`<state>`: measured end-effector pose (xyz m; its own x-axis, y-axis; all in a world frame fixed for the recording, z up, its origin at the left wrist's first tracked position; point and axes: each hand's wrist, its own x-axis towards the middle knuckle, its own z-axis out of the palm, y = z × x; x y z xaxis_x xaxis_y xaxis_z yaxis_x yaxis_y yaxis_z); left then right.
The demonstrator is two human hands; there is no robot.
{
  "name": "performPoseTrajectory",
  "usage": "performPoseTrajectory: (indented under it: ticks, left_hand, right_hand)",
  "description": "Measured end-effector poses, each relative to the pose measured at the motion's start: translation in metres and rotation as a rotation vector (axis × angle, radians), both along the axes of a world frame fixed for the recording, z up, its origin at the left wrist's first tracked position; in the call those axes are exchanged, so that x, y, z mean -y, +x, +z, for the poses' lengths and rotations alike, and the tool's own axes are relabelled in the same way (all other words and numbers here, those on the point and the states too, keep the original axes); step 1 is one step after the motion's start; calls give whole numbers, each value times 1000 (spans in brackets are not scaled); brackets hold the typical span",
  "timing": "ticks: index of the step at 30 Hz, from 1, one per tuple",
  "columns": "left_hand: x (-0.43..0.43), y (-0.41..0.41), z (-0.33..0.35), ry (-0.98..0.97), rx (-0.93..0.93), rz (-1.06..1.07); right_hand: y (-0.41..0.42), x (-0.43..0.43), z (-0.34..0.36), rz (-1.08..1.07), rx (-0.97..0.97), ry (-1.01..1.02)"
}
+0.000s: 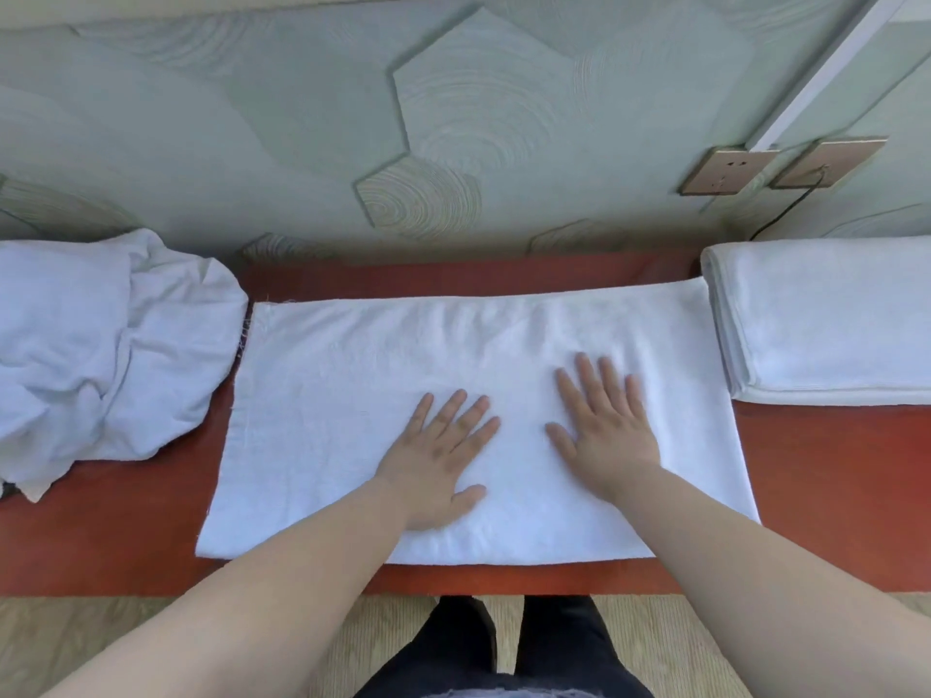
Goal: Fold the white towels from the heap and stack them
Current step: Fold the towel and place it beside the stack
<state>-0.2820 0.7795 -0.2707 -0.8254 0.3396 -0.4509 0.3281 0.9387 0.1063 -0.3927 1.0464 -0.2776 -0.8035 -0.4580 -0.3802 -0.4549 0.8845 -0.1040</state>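
Towel (352,395) is pressed flat by left grip (438,455) and right grip (604,430), fingers straight, nothing clasped; layers may be skewed if smoothed unevenly.

Heap (101,345) cut by left edge — stack (831,319) by right.

Soft, even daylight, faint shadows, slightly soft focus, wide-angle edge bending.
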Motion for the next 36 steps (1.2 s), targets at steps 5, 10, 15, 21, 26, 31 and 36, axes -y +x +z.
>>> performPoseTrajectory:
  ticks: [5,10,15,21,26,31,36]
  left_hand:
    - [-47,-79,-5,159,-172,487]
    - [-79,-98,-14,-35,-99,345]
    - [-94,-126,-8,-66,-59,323]
    - [-127,-164,-17,-36,-114,266]
    - [-125,-162,-18,-34,-136,256]
    - [-125,-164,-17,-20,-132,265]
    - [-125,-163,-17,-25,-129,299]
  right_hand:
    - [-56,27,9,88,-39,-203]
    - [-110,-29,-12,-48,-53,-55]
    - [-140,-68,-7,-180,52,-90]
    - [-142,-70,-5,-165,49,-84]
    - [-142,-69,-8,-155,28,-91]
    - [-141,-71,-8,-147,28,-84]
    - [-125,-59,4,-139,-30,-130]
